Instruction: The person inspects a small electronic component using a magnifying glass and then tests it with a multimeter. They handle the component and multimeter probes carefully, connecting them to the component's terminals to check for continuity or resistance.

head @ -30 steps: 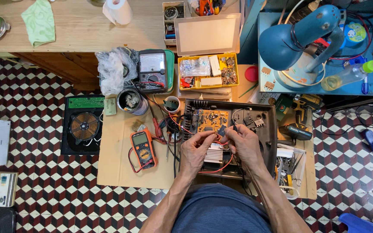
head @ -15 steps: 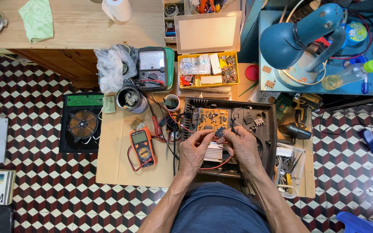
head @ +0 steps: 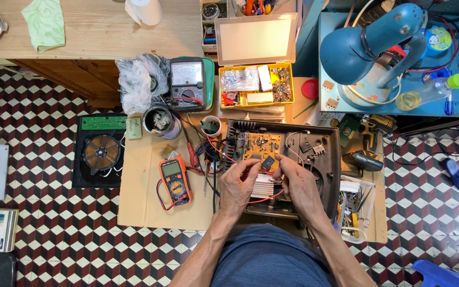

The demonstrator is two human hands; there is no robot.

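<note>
Your left hand [head: 238,187] and your right hand [head: 298,186] meet over the open dark case [head: 329,175] in front of you. The fingertips of both are pinched together on something small just above the ribbed silver heat sink [head: 264,186]; what they pinch is too small to make out, so I cannot tell what the grip holds. Both hands are curled, not spread, and their fingertips almost touch each other. A red wire [head: 261,197] loops out from under your left hand across the lower part of the case.

Just beyond your fingertips lies the orange circuit board [head: 258,146], flat inside the case, with a small black block on it near your right fingers.

To your left, on the sheet of cardboard [head: 139,207], lies an orange multimeter [head: 174,180] with its red and black leads curled around it. Past it stand a small cup [head: 210,126] and a round tin [head: 159,121]. Farther left, on the tiled floor, sits a black unit with a copper coil [head: 102,151].

Beyond the case is a yellow parts box [head: 256,85] with its lid up, and beside it an analog meter [head: 187,79]. To your right a blue desk lamp [head: 367,45] stands on a blue table, with a cordless drill [head: 365,154] below it.
</note>
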